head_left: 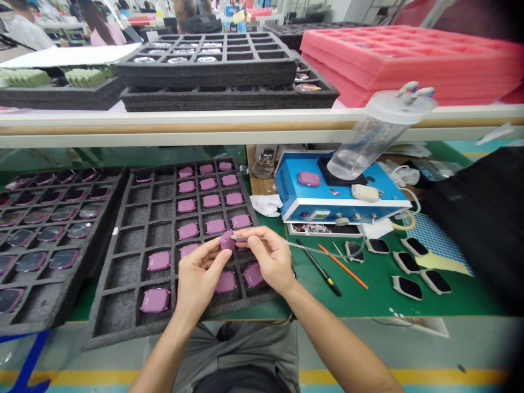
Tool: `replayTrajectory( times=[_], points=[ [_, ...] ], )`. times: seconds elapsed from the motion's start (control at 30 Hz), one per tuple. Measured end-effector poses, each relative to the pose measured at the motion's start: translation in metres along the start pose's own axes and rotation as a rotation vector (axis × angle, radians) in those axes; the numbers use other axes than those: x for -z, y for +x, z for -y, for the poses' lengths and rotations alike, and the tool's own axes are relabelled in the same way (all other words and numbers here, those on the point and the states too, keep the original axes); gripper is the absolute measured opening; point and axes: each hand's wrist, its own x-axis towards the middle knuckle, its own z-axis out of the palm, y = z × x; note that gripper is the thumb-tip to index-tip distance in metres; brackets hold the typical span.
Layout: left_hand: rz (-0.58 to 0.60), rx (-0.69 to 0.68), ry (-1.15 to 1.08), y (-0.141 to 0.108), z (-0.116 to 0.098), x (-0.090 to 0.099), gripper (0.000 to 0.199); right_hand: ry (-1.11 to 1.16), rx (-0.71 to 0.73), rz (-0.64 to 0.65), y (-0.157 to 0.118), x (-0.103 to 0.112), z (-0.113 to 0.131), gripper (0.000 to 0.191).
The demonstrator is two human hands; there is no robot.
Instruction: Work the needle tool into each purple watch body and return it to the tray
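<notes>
My left hand [200, 273] is closed around a small purple watch case [227, 240], pinching it between thumb and fingers above the dark foam tray [123, 267]. Close beside it, my right hand [272, 259] pinches a thin clear tube [311, 248] whose small tip meets the case; the exact contact is too small to make out. The tube trails right toward the blue machine [344, 204]. Beneath both hands, purple watch cases [156, 300] sit in the tray's compartments, some of them partly hidden by my fingers.
Another foam tray [45, 240] holding dark-screened watch pieces lies at left. A black pen [319, 267], an orange stick [344, 266] and several pale watch bodies [407, 287] lie at right. A shelf edge [204, 125] crosses ahead, bearing black trays [208, 73] and stacked red foam [380, 71].
</notes>
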Motion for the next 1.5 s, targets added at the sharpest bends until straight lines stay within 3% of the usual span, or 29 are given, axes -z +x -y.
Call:
replayTrajectory(
  times=[0.63, 0.73, 0.83, 0.97, 1.1, 1.2, 1.27, 1.4, 1.5],
  points=[
    [0.006, -0.019, 0.025, 0.002, 0.005, -0.001, 0.037, 0.012, 0.015, 0.010, 0.002, -0.001, -0.001, 0.020],
    [0.002, -0.074, 0.153, -0.005, 0.004, 0.005, 0.035, 0.005, 0.028, 0.012, -0.003, 0.000, -0.001, 0.018],
    [0.008, -0.175, 0.522, -0.003, -0.008, 0.031, 0.036, -0.020, 0.025, -0.014, -0.010, 0.002, -0.001, 0.016],
    [0.017, -0.218, 1.102, 0.029, -0.030, 0.091, 0.039, -0.052, 0.012, -0.016, -0.014, 0.005, -0.004, 0.016],
    [0.163, -0.214, 1.224, 0.068, -0.031, 0.133, 0.037, -0.047, 0.000, -0.021, -0.015, 0.007, -0.005, 0.015],
    [0.180, -0.248, 1.186, 0.089, -0.030, 0.145, 0.030, -0.048, -0.022, -0.020, -0.015, 0.008, -0.007, 0.015],
    [0.131, -0.271, 1.188, 0.108, -0.036, 0.150, 0.030, -0.051, -0.031, -0.016, -0.016, 0.009, -0.009, 0.014],
    [-0.019, -0.271, 1.210, 0.166, -0.053, 0.157, 0.028, -0.038, -0.045, -0.019, -0.019, 0.010, -0.010, 0.014],
    [-0.015, -0.233, 1.204, 0.202, -0.058, 0.160, 0.032, -0.049, -0.051, -0.032, -0.020, 0.010, -0.008, 0.015]
  ],
)
